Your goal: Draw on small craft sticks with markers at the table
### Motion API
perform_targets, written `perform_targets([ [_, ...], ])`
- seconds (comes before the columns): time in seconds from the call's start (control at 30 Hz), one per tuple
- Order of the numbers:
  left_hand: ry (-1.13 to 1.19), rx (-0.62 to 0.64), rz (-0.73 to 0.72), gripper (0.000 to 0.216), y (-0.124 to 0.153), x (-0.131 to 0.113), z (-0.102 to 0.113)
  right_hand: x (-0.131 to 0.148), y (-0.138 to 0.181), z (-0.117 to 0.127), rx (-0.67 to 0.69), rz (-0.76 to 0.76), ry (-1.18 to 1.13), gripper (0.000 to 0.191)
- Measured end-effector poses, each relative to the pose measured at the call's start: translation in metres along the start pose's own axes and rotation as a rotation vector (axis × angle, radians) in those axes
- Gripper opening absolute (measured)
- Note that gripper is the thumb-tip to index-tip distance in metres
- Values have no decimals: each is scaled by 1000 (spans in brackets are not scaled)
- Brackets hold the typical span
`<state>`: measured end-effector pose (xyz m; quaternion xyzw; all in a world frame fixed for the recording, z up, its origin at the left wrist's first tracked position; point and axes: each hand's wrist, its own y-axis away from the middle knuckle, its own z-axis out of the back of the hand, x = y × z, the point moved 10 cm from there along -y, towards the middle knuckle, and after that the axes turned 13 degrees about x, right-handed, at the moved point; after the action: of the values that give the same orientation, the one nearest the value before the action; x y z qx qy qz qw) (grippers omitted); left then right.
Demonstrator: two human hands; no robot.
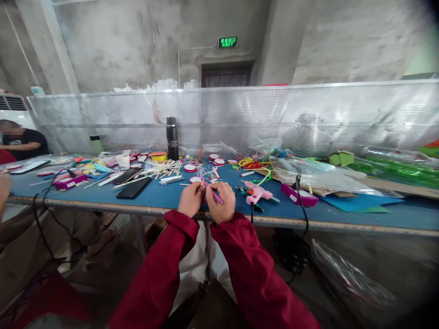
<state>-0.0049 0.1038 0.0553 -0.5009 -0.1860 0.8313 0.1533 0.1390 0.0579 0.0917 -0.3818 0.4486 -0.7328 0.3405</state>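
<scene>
My left hand [191,199] and my right hand [222,202] meet at the table's front edge, fingers closed in a pinch. Between them is a slim purple stick-like piece [217,197]; its kind is too small to make out. A lighter purple end shows above the left fingertips. Just beyond my hands lie a white disc with a red rim [195,179] and a small pink strip [216,172]. To the right of my right hand, a pink glue gun [258,192] rests on the tabletop.
Left of my hands are a black phone [134,187], a white marker [171,179] and scattered wooden sticks [161,169]. A black bottle [172,141] stands behind. At right are a magenta box [300,195] with a cable and plastic bags [315,171]. Another person [25,139] sits far left.
</scene>
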Motion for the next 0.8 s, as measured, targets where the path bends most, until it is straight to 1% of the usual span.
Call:
perform_targets([
  [0.13, -12, -12, 0, 24, 0, 0, 2, 3, -1, -1, 18, 11, -5, 14],
  [0.33, 1, 7, 2, 22, 0, -1, 0, -2, 0, 2, -14, -24, 1, 13],
  [0.53, -12, -4, -3, 23, -1, 1, 1, 1, -1, -2, 32, 6, -2, 14],
  [0.8, -3, 12, -1, 24, -2, 3, -1, 0, -1, 0, 5, -8, 5, 15],
])
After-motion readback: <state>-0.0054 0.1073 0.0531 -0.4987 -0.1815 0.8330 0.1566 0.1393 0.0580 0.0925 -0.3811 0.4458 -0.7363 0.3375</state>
